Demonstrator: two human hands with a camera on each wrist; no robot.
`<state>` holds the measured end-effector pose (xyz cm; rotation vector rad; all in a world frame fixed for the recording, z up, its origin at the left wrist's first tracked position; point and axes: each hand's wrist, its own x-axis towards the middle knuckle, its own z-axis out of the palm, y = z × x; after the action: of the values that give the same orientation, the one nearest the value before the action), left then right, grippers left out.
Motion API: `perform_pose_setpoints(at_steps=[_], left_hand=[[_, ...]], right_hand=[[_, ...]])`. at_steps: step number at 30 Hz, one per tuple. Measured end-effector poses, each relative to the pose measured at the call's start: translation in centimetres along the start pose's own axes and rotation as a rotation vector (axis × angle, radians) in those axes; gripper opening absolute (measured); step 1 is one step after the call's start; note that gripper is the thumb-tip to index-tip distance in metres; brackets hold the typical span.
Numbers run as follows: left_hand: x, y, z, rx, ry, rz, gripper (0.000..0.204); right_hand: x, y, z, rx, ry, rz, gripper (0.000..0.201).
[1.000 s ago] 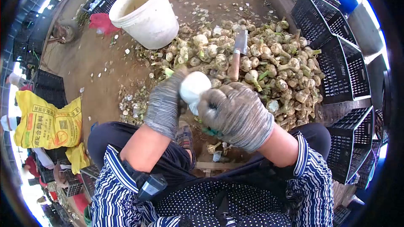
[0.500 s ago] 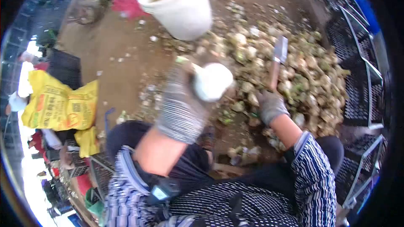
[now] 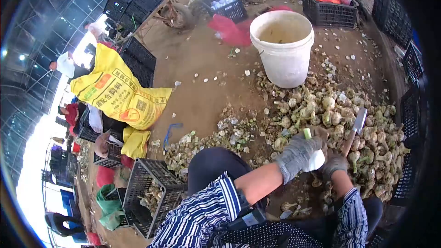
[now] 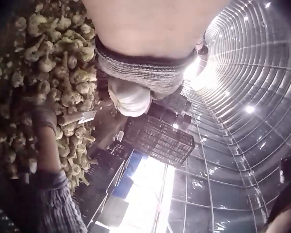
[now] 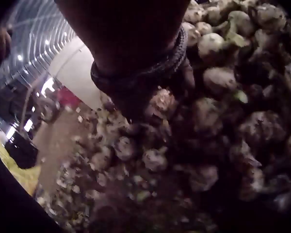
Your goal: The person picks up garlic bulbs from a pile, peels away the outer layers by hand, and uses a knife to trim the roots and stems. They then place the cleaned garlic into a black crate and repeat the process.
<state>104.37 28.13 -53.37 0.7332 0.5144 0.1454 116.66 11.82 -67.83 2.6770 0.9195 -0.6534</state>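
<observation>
In the head view, my left hand [image 3: 298,154] in a grey-striped work glove grips a peeled white garlic bulb [image 3: 314,160]. Its cut green stem [image 3: 307,133] pokes up beside the thumb side, and the left wrist view shows the bulb's smooth white side [image 4: 130,97]. My right hand [image 3: 335,165], also gloved, is low at the pile of unpeeled garlic [image 3: 376,156]. It overlaps the lower end of the wooden handle of a cleaver-like knife [image 3: 348,143]. A tan, rough lump [image 5: 163,103] shows among its shadowed fingers; I cannot tell whether they hold anything.
A white bucket [image 3: 285,64] stands behind the pile. Garlic skins [image 3: 229,133] litter the floor. Black crates line the right side, and another crate [image 3: 149,197] with garlic leans at left. A yellow sack [image 3: 124,92] and blue strap [image 3: 171,133] lie beyond.
My right hand has left the bulb and gone down to the pile by the knife handle. My left hand keeps the bulb. The head view has swung left and up.
</observation>
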Motion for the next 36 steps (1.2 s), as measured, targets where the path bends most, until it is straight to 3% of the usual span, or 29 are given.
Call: perform_pose_setpoints(at_steps=[2, 3, 4, 5, 7, 8, 9, 12, 13, 14, 16, 17, 20, 21, 24, 26, 28, 29, 32, 36], left_hand=[[-1.0, 1.7, 1.7, 0.478, 0.179, -0.113, 0.013], [0.4, -0.8, -0.2, 0.502, 0.053, 0.118, 0.013], [-0.2, 0.3, -0.5, 0.921, -0.071, 0.342, 0.017], [-0.6, -0.8, -1.5, 1.249, -0.069, 0.603, 0.023], [-0.9, 0.4, -0.6, 0.507, -0.195, -0.021, 0.026], [-1.4, 0.8, 0.2, 0.561, -0.101, -0.106, 0.032], [-1.6, -0.1, 0.7, 0.495, -0.043, -0.042, 0.035], [-1.9, -0.4, 1.5, 0.472, -0.477, -0.189, 0.05], [-2.5, -0.4, 1.9, 0.477, -0.514, -0.206, 0.054], [-2.2, -0.8, 2.6, 0.485, -0.526, -0.239, 0.059], [-3.0, -0.4, 4.1, 0.404, -0.602, -0.234, 0.064], [-3.6, -0.3, 5.2, 0.421, -0.606, -0.203, 0.061], [-2.5, -1.6, 4.8, 0.487, -0.545, -0.2, 0.05], [-2.7, -1.4, 4.9, 0.463, -0.494, -0.3, 0.057], [-2.9, -1.1, 5.3, 0.526, -0.456, -0.284, 0.057], [-2.2, -1.4, 5.1, 0.528, -0.515, -0.251, 0.057], [-2.3, -0.3, 5.5, 0.466, -0.662, -0.374, 0.059], [-3.2, 0.1, 5.7, 0.48, -0.556, -0.355, 0.061], [-2.7, -0.1, 4.7, 0.429, -0.526, -0.335, 0.062], [-2.9, 0.4, 3.8, 0.317, -0.474, -0.374, 0.065]], right_hand=[[-2.6, -1.1, -5.3, 0.373, -0.126, -0.078, 0.062], [-3.6, -1.4, -6.4, 0.469, -0.006, -0.218, 0.063], [-4.6, -1.1, -7.4, 0.555, 0.118, -0.34, 0.064], [-5.1, -0.8, -8.5, 0.64, 0.101, -0.421, 0.065], [-8.0, 0.4, -11.7, 0.708, 0.05, -0.47, 0.066], [-9.7, 0.5, -13.8, 0.703, 0.029, -0.477, 0.067], [-10.9, 1.1, -14.1, 0.76, 0.067, -0.539, 0.067], [-13.9, 1.4, -14.9, 0.93, 0.182, -0.769, 0.065], [-14.5, 1.8, -14.6, 0.966, 0.238, -0.796, 0.062], [-14.9, 2.3, -14.2, 1.089, 0.151, -0.743, 0.062], [-16.3, 2.8, -13.7, 1.282, 0.207, -0.578, 0.062], [-17.0, 3.4, -14.2, 1.282, 0.138, -0.434, 0.062], [-17.8, 4.1, -13.2, 1.423, 0.189, -0.395, 0.057], [-18.1, 4.5, -13.6, 1.071, 0.254, -0.245, 0.043], [-18.2, 4.9, -13.2, 1.121, 0.119, -0.251, 0.033], [-18.0, 4.7, -12.7, 1.182, 0.167, -0.246, 0.03], [-17.5, 4.7, -12.7, 1.198, 0.163, -0.25, 0.03], [-17.4, 4.5, -12.7, 1.224, 0.152, -0.265, 0.031], [-16.7, 4.2, -13.4, 1.205, 0.106, -0.283, 0.032], [-15.7, 3.1, -12.6, 1.409, 0.04, -0.248, 0.035]])
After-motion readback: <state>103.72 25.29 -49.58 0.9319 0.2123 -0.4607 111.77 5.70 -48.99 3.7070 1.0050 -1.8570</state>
